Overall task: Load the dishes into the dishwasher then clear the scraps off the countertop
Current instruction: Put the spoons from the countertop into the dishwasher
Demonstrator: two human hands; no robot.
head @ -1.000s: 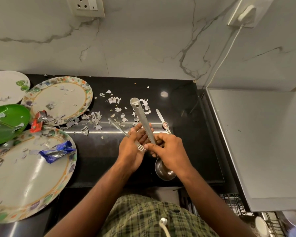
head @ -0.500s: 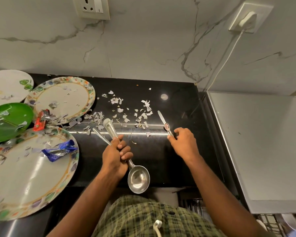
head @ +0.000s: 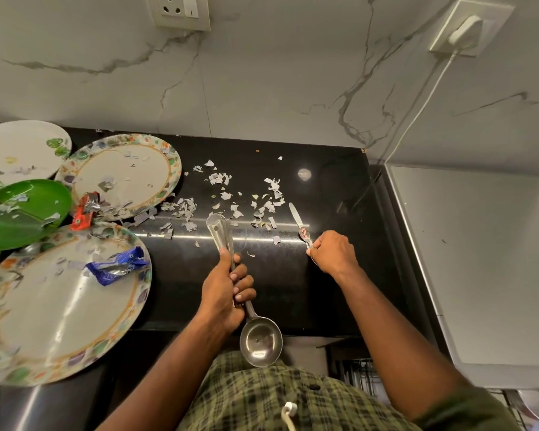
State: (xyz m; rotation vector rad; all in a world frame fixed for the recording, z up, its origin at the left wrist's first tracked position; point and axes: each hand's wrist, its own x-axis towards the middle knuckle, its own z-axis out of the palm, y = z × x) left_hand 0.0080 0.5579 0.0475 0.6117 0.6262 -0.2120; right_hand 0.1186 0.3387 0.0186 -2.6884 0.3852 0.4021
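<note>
Gathering cutlery for loading: left hand (head: 223, 290) grips ladle (head: 255, 331) and fork (head: 231, 244), right hand (head: 333, 253) pinches knife (head: 299, 220); next, likely lift it clear toward the dishwasher

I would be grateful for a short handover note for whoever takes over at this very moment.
Left hand grips the ladle and a fork together by their handles.
Right hand pinches the small knife lying on the countertop.
Four dirty plates sit at the left with wrappers on them.
Paper scraps litter the counter.
Done: cutlery nearly gathered.
Left: load cutlery and plates, clear scraps.
</note>
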